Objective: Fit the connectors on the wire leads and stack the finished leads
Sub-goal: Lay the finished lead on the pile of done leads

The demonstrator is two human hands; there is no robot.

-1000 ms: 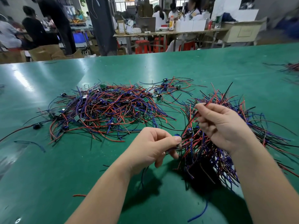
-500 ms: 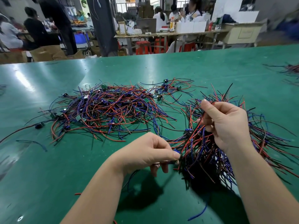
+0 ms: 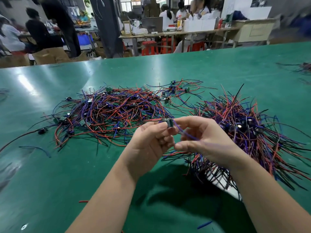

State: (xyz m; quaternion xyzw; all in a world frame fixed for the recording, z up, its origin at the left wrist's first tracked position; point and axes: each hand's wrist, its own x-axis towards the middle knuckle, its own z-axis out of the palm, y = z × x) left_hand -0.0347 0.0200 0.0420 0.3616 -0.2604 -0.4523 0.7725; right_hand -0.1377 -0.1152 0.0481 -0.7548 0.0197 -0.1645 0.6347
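My left hand (image 3: 151,140) and my right hand (image 3: 202,140) meet above the green table (image 3: 50,174), between two wire heaps. Between the fingertips of both hands sits a small green connector board (image 3: 170,122) with red and blue wires trailing from it. My left fingers pinch it from the left, and my right fingers hold the blue wire (image 3: 186,134) that runs down from it. A wide flat pile of red, blue and black leads (image 3: 109,113) lies to the left. A thicker bundle of leads (image 3: 249,132) lies to the right, partly under my right forearm.
A small cluster of leads with blue parts (image 3: 175,89) lies beyond the piles. Stray wire bits (image 3: 204,224) lie on the near table, and another bundle (image 3: 304,67) sits at the far right edge. People work at benches beyond the table's far edge.
Both hands rose from the right bundle and came together at the centre. My left hand lifted a lead with its connector clear of the bundle, and my right hand left the heap to take its blue wire.
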